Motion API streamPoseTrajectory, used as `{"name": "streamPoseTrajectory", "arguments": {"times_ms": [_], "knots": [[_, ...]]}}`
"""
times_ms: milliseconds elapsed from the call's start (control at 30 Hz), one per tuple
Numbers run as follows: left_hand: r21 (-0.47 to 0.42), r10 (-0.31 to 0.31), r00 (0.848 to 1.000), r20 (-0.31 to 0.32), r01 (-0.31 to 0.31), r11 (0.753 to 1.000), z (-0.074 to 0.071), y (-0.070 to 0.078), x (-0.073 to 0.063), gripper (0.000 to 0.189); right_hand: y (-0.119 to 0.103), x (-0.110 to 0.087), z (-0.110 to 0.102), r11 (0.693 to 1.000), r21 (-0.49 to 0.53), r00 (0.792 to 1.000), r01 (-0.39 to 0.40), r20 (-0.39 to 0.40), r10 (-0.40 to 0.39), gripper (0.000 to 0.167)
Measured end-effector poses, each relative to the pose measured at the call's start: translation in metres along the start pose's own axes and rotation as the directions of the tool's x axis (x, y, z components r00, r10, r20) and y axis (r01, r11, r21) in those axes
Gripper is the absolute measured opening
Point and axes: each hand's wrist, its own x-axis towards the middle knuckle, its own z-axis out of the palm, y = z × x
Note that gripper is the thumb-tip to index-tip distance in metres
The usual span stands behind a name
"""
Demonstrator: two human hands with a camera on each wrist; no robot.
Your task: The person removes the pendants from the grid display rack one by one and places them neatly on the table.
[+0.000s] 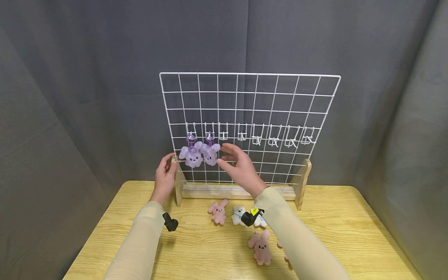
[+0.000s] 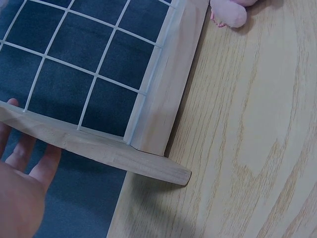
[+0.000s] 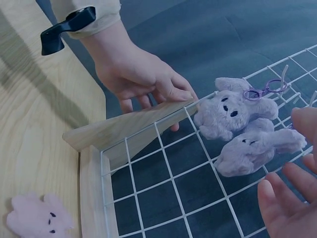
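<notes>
Two purple plush bunny keychains hang side by side on the left hooks of a white wire grid rack (image 1: 250, 72): the outer bunny (image 1: 193, 158) and the inner bunny (image 1: 210, 156). At the rack's left end, my left hand (image 1: 164, 177) grips the wooden side post (image 3: 143, 119), thumb on one face and fingers behind it. My right hand (image 1: 241, 169) is just right of the inner bunny, fingers spread and slightly bent with nothing between them. The right wrist view shows a small gap between those fingertips (image 3: 267, 191) and the plush. Purple rings (image 3: 265, 90) loop at the hook.
Several white hooks (image 1: 257, 140) continue rightward along the grid. On the wooden table (image 1: 196, 252) lie a pink bunny (image 1: 218, 214), a white bear (image 1: 238, 215) and another pink bunny (image 1: 261, 249). My right sleeve partly covers more plush toys. Grey curtain (image 1: 105, 116) surrounds the table.
</notes>
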Motion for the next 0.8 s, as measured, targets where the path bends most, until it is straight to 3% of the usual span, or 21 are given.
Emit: {"name": "streamPoseTrajectory", "arguments": {"times_ms": [467, 800], "knots": [[0.019, -0.021, 1.0, -0.004, 0.021, 1.0, 0.001, 0.0, 0.0, 0.039, -0.008, 0.018, 0.013, 0.998, -0.013, 0.998, -0.055, 0.029, 0.056, 0.048], [0.011, -0.018, 1.0, -0.008, 0.018, 1.0, 0.0, 0.002, 0.0, 0.039, -0.01, 0.024, 0.018, 0.997, 0.041, 0.998, -0.062, 0.023, 0.061, 0.048]]}}
